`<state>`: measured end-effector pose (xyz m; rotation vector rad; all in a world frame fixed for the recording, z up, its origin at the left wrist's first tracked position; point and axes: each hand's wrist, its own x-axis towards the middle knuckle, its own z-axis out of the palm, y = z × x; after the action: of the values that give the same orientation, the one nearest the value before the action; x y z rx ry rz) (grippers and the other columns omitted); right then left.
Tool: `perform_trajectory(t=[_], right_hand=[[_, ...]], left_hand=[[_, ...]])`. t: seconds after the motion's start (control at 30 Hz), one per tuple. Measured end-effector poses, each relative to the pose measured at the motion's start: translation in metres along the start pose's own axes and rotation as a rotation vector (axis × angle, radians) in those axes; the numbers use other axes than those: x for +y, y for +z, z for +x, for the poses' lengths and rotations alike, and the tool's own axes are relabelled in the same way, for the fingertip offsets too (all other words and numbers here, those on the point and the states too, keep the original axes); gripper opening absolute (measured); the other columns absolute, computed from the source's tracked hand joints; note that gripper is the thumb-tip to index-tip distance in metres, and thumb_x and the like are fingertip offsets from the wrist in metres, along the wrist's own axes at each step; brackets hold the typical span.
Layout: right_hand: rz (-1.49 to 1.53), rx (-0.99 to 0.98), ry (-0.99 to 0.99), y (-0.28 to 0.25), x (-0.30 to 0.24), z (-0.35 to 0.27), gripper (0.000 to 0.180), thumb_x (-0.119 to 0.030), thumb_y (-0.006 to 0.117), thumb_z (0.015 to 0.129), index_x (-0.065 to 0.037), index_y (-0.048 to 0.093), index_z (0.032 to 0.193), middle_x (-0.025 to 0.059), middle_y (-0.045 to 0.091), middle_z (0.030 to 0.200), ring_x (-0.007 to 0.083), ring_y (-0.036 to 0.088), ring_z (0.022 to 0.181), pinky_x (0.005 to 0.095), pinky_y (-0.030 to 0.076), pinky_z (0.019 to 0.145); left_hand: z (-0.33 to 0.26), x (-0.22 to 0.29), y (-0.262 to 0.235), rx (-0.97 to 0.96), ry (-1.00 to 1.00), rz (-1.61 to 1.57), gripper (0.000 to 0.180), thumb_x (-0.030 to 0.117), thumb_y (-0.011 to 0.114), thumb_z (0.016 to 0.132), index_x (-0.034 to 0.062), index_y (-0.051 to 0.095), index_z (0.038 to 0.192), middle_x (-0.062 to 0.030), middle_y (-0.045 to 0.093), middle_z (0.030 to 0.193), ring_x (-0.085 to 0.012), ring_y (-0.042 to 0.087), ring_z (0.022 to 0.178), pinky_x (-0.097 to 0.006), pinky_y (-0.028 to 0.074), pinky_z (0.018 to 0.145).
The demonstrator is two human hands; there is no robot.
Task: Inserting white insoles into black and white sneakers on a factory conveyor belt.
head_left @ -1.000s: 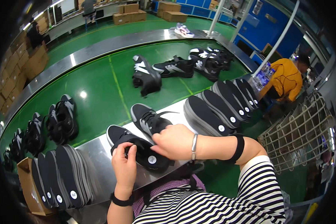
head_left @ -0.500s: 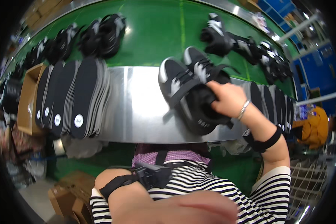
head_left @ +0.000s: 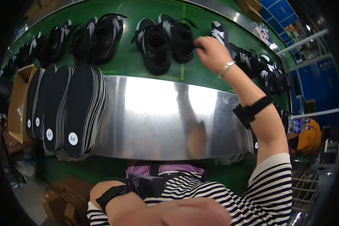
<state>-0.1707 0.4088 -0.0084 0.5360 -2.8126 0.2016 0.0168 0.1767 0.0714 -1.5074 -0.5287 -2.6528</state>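
Fingers (head_left: 204, 40) of the right hand (head_left: 213, 55) curl beside a black, white-trimmed shoe (head_left: 182, 42); I cannot tell whether they grip; left hand (head_left: 209, 213) blurred, unreadable.

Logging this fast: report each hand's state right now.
Left hand: blurred at the lower edge; open or closed cannot be told.
Right hand: fingers bent beside a black shoe; any grip cannot be told.

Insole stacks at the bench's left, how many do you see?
4 side by side: first stack by the cardboard box, then second stack, third stack and fourth stack toward the right; others may be hidden.
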Motion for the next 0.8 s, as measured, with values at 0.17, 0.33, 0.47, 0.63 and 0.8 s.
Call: perform_trajectory(t=[0.17, 0.33, 0.47, 0.63, 0.8], right_hand=[[-0.247, -0.045, 0.246, -0.009, 0.068, -0.034, 0.035, -0.02, 0.06, 0.07, -0.013, 0.054, 0.104, 0.0127, 0.053, 0.106, 0.0308, 0.049, 0.099, 0.0407, 0.042, 0.081], [-0.397, -0.11, -0.088, 0.009, 0.091, -0.041, 0.051, -0.016, 0.063, 0.065, -0.02, 0.049, 0.113, 0.0125, 0.039, 0.125, 0.0298, 0.037, 0.115, 0.043, 0.037, 0.086], [-0.574, -0.289, 0.021, 0.045, 0.084, -0.031, 0.042, -0.014, 0.056, 0.07, -0.02, 0.051, 0.112, 0.0121, 0.032, 0.131, 0.0294, 0.033, 0.119, 0.0491, 0.03, 0.088], [-0.544, -0.267, 0.069, 0.037, 0.099, -0.024, 0.029, -0.012, 0.062, 0.065, -0.011, 0.057, 0.093, 0.012, 0.037, 0.126, 0.03, 0.039, 0.113, 0.0474, 0.039, 0.081], [0.141, 0.033, 0.267, -0.022, 0.155, -0.065, 0.037, -0.027, 0.075, 0.058, -0.009, 0.06, 0.087, 0.011, 0.046, 0.118, 0.029, 0.052, 0.098, 0.0362, 0.043, 0.083]], left_hand=[[-0.017, -0.03, 0.026, 0.439, -0.407, 0.08, 0.011, 0.008, 0.058, 0.076, 0.0026, 0.062, 0.085, -0.0086, 0.06, 0.092, -0.0232, 0.052, 0.087, -0.032, 0.041, 0.075], [-0.017, -0.018, -0.035, 0.158, -0.708, 0.758, 0.012, 0.012, 0.059, 0.072, 0.0028, 0.058, 0.081, -0.0059, 0.06, 0.078, -0.0209, 0.056, 0.078, -0.033, 0.043, 0.071], [-0.034, -0.022, -0.063, -0.04, -1.03, 1.537, 0.041, 0.015, 0.066, 0.068, 0.0012, 0.052, 0.104, -0.0166, 0.051, 0.108, -0.031, 0.045, 0.102, -0.038, 0.034, 0.088], [-0.065, -0.017, -0.069, -0.136, -1.346, 1.797, 0.056, 0.024, 0.07, 0.065, -0.0002, 0.048, 0.11, -0.0233, 0.039, 0.121, -0.0395, 0.035, 0.113, -0.046, 0.029, 0.093], [-0.084, -0.015, -0.078, -0.183, -1.299, 1.805, 0.057, 0.024, 0.07, 0.065, -0.0002, 0.048, 0.111, -0.0241, 0.039, 0.122, -0.0389, 0.035, 0.114, -0.044, 0.03, 0.094]])
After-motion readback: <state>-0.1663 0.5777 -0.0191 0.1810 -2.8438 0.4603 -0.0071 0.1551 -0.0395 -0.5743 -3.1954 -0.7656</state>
